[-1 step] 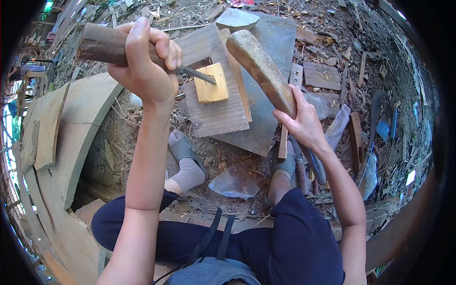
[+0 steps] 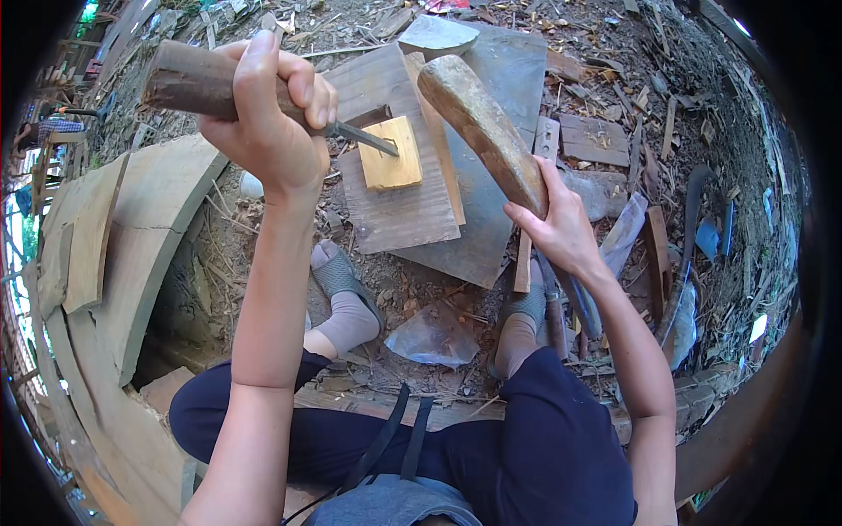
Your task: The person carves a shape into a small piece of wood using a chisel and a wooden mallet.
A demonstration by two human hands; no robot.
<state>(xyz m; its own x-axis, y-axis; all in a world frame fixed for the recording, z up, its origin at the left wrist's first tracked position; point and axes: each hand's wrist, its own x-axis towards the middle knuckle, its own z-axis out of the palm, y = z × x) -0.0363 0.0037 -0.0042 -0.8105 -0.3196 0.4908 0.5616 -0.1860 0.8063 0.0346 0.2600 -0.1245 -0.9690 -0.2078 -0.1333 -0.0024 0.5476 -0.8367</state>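
Observation:
My left hand [image 2: 272,110] is closed round the thick brown wooden handle of a chisel [image 2: 197,83]. The chisel's narrow metal blade slants down to the right, its tip at a dark slot in a small yellow wood block [image 2: 390,171]. That block lies on a wider weathered board [image 2: 399,219]. In my right hand [image 2: 561,223] is a worn wooden club [image 2: 478,123], its thick rounded end raised up and to the left, near the block but apart from it. Part of the club's lower end is hidden by my fingers.
Under the weathered board is a large grey sheet [image 2: 478,254] with a stone [image 2: 437,35] at its far edge. Big curved planks [image 2: 167,202] stand at left. A clear plastic bag [image 2: 432,336] lies between my feet. A curved blade tool [image 2: 693,219] lies at right among wood scraps.

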